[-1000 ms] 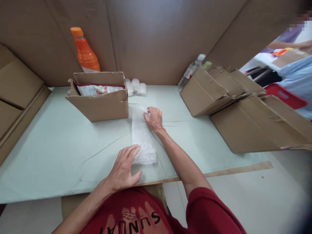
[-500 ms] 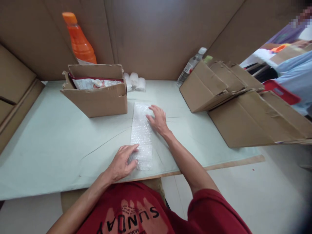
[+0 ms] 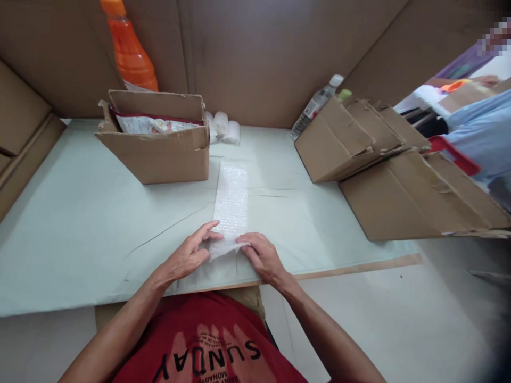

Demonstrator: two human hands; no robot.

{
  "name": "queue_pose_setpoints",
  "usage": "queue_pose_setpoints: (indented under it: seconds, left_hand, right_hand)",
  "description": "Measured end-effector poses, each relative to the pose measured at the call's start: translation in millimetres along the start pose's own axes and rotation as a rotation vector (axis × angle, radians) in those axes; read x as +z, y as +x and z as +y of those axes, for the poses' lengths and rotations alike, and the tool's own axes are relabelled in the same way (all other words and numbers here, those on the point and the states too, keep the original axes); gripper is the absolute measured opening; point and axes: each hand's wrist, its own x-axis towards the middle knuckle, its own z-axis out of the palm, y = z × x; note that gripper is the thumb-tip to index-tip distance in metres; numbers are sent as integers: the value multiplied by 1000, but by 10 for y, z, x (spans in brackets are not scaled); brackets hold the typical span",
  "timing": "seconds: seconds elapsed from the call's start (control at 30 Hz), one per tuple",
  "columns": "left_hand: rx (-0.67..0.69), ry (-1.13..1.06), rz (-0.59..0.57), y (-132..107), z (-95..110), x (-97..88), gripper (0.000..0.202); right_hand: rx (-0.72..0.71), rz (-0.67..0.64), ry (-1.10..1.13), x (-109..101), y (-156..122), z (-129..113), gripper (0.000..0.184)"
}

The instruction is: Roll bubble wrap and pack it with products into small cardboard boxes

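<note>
A strip of bubble wrap (image 3: 231, 197) lies lengthwise on the pale green cloth, its near end lifted and folded back. At the right corner of that folded end, my right hand (image 3: 263, 259) pinches the bubble wrap between thumb and fingers. My left hand (image 3: 191, 252) is at the strip's left edge, fingers apart and reaching over the wrap, with the thumb beside the raised flap. Whether its fingertips press on the strip is hard to see.
An open cardboard box (image 3: 171, 157) with printed packets stands at the back left, an orange bottle (image 3: 133, 58) behind it. Small white rolls (image 3: 225, 129) sit beside the box. A clear bottle (image 3: 315, 109) and more cardboard boxes (image 3: 391, 197) stand at right. Another person's blue sleeve (image 3: 489, 125) shows beyond.
My right hand has come back from the strip's far part to its near end and taken hold there. The near end has folded up. My left hand has shifted slightly left and away from me.
</note>
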Motion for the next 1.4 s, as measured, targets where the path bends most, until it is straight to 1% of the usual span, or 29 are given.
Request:
queue_pose_setpoints:
  seconds: [0.03, 0.1, 0.13, 0.2, 0.27, 0.33, 0.37, 0.4, 0.43, 0.5, 0.57, 0.63, 0.7, 0.73, 0.77, 0.83, 0.9, 0.97, 1.03, 1.07, 1.1, 1.13, 1.2, 1.23, 1.27, 1.33, 1.4]
  left_hand:
    - [6, -3, 14, -12, 13, 1, 77]
    - [35, 36, 79, -3, 40, 32, 72]
    - [43, 79, 119, 22, 52, 58, 69]
    - [11, 221, 184, 101, 76, 115, 61]
    - [-54, 361, 229, 199, 94, 158, 55]
    - [-99, 441, 246, 290, 104, 177, 54]
    - [-106, 456, 245, 330, 106, 181, 56]
    - [-108, 465, 244, 365, 107, 183, 57]
    - [-111, 478, 242, 395, 108, 185, 58]
    - [-112, 508, 241, 443, 112, 195, 61]
    - [-105, 533, 245, 465, 117, 210, 65]
    - [-66, 560, 288, 451, 112, 220, 64]
    - [51, 589, 384, 392, 86, 219, 58]
    - [140, 602, 427, 349, 65, 215, 54]
    - [238, 614, 446, 298, 40, 212, 51]
    - [394, 628, 407, 189, -15, 210, 48]
    - [451, 615, 343, 83, -59, 217, 45]
    - [425, 554, 327, -9, -83, 228, 41]
    - [356, 472, 328, -78, -86, 238, 39]
    - [316, 443, 326, -100, -82, 240, 39]
    - [273, 430, 324, -112, -75, 242, 39]
    - [229, 430, 322, -112, -68, 244, 39]
    - [153, 460, 315, -80, -52, 249, 39]
    - [126, 487, 314, -50, -44, 253, 39]
    - [109, 520, 316, -16, -37, 258, 40]
    - [103, 597, 337, 48, -24, 268, 40]
    - [127, 656, 385, 78, -13, 276, 38]
  right_hand:
    - [96, 40, 72, 12, 38, -3, 21]
    - [257, 80, 181, 18, 96, -11, 24]
    - [304, 89, 223, 19, 112, -14, 24]
    - [337, 125, 257, 15, 116, -14, 24]
    - [280, 232, 179, -2, 78, -19, 27]
    - [120, 363, 5, -35, 12, -49, 26]
    - [13, 395, -85, -54, -23, -74, 25]
    - [-93, 392, -161, -69, -51, -103, 25]
    - [-185, 354, -224, -77, -70, -132, 26]
    - [-292, 221, -330, -67, -69, -166, 29]
    - [-311, 96, -431, -26, -20, -143, 33]
    - [-289, 9, -507, 25, 52, -62, 35]
    - [-276, -24, -537, 61, 121, 37, 33]
    - [-282, -26, -536, 69, 146, 79, 32]
    - [-294, -21, -528, 69, 165, 108, 31]
    - [-316, -19, -490, 48, 180, 123, 31]
    - [-302, -41, -419, 10, 170, 85, 30]
    - [-242, -87, -313, -30, 141, 19, 29]
    - [-166, -138, -200, -61, 103, -45, 29]
    - [-136, -142, -159, -72, 81, -72, 29]
    - [-119, -113, -143, -80, 59, -94, 27]
    - [-117, -53, -158, -87, 36, -113, 26]
    - [-155, 99, -244, -93, -10, -147, 21]
    - [-185, 150, -295, -91, -31, -162, 20]
    - [-218, 161, -336, -84, -49, -176, 19]
    - [-274, 88, -391, -49, -72, -189, 20]
    - [-308, 12, -427, 7, -71, -176, 24]
